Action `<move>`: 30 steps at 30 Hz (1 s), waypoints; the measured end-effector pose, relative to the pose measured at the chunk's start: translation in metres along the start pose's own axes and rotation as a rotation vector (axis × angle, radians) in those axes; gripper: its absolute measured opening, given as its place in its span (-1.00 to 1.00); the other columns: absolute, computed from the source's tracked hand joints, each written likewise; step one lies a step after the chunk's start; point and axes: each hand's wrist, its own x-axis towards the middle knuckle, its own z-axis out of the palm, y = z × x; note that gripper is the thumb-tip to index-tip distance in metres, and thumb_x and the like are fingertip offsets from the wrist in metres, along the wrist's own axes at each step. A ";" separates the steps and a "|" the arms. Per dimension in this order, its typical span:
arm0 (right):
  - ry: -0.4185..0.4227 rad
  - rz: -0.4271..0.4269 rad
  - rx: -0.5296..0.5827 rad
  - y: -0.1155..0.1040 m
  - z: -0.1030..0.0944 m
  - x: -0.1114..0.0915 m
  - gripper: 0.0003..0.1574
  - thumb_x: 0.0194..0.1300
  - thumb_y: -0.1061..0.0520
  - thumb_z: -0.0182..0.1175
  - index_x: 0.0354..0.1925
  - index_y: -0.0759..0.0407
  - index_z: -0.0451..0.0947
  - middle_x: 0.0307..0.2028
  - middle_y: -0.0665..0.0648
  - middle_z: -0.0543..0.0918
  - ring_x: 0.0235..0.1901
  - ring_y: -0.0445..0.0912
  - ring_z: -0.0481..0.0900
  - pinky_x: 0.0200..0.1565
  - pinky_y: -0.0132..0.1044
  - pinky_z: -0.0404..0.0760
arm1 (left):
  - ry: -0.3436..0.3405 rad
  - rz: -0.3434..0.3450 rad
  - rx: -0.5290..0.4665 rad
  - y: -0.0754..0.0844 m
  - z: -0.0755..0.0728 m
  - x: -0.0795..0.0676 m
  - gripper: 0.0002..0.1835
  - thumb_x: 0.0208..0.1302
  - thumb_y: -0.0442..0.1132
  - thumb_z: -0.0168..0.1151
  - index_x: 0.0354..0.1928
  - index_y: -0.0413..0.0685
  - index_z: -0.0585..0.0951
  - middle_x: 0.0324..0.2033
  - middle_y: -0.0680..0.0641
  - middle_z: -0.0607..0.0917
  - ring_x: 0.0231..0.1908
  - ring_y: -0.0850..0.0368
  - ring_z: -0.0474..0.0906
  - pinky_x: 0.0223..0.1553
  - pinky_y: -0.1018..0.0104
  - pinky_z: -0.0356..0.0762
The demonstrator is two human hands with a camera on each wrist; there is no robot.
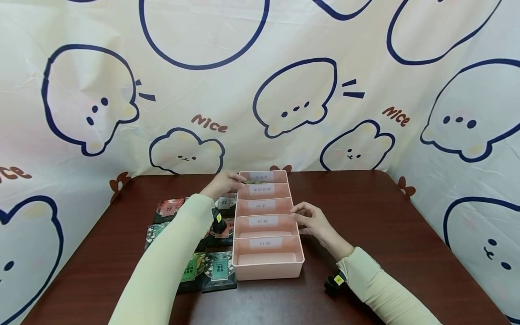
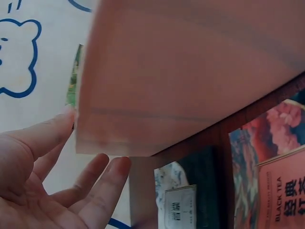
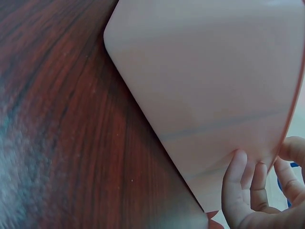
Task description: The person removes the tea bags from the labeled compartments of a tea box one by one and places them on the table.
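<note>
A pink divided box [image 1: 268, 271] with several labelled compartments stands lengthwise on the table. At its far left corner my left hand [image 1: 225, 184] pinches the edge of a flat tea packet [image 1: 255, 182], which sits in the farthest compartment. Only a green sliver of that packet [image 2: 73, 83] shows past the box wall in the left wrist view; the other fingers lie just outside the corner. My right hand [image 1: 313, 220] grips the right rim around the box's middle. In the right wrist view its fingertips [image 3: 239, 155] press the outer wall, with the thumb at the rim.
Left of the box lie several tea packets, among them a green one [image 1: 191, 271], a teal-labelled one [image 1: 220, 271] and a red one [image 1: 169, 207]. My left sleeve [image 1: 170, 253] covers part of them. A patterned cloth [image 1: 239, 99] hangs behind the brown table [image 1: 365, 216].
</note>
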 end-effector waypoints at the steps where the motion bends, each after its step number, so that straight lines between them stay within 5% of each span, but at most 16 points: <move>1: 0.003 0.003 -0.001 0.000 0.000 0.000 -0.72 0.29 0.21 0.23 -0.05 0.29 0.48 -0.29 0.06 0.55 -0.33 -0.15 0.66 -0.30 -0.16 0.71 | 0.002 -0.011 -0.010 -0.001 0.001 0.001 -0.64 0.34 -0.28 0.22 0.15 -0.18 0.56 0.18 -0.24 0.51 0.10 -0.11 0.53 0.18 -0.07 0.46; 13: 0.012 0.011 -0.044 -0.002 0.000 0.000 -0.68 0.30 0.16 0.25 -0.04 0.30 0.49 -0.29 0.10 0.51 -0.34 -0.11 0.65 -0.31 -0.16 0.71 | 0.034 -0.039 0.013 -0.004 0.003 0.005 -0.72 0.41 -0.24 0.14 0.07 -0.19 0.62 0.02 -0.21 0.65 -0.09 0.00 0.65 0.07 0.00 0.57; 21: 0.013 0.013 0.001 0.000 0.000 0.000 -0.72 0.29 0.20 0.25 -0.06 0.28 0.49 -0.30 0.06 0.54 -0.32 -0.15 0.66 -0.31 -0.15 0.71 | 0.143 -0.007 0.019 0.005 0.003 0.003 -0.71 0.37 -0.17 0.19 0.04 -0.13 0.64 0.10 -0.15 0.59 0.00 -0.06 0.61 0.05 0.07 0.59; 30: 0.018 0.014 -0.005 0.000 0.000 0.000 -0.75 0.30 0.23 0.22 -0.06 0.27 0.50 -0.31 0.07 0.53 -0.31 -0.15 0.66 -0.30 -0.15 0.71 | 0.190 0.097 -0.077 0.019 -0.010 0.000 -0.66 0.42 -0.16 0.13 0.12 -0.19 0.57 0.19 -0.17 0.53 0.20 -0.08 0.47 0.19 0.12 0.48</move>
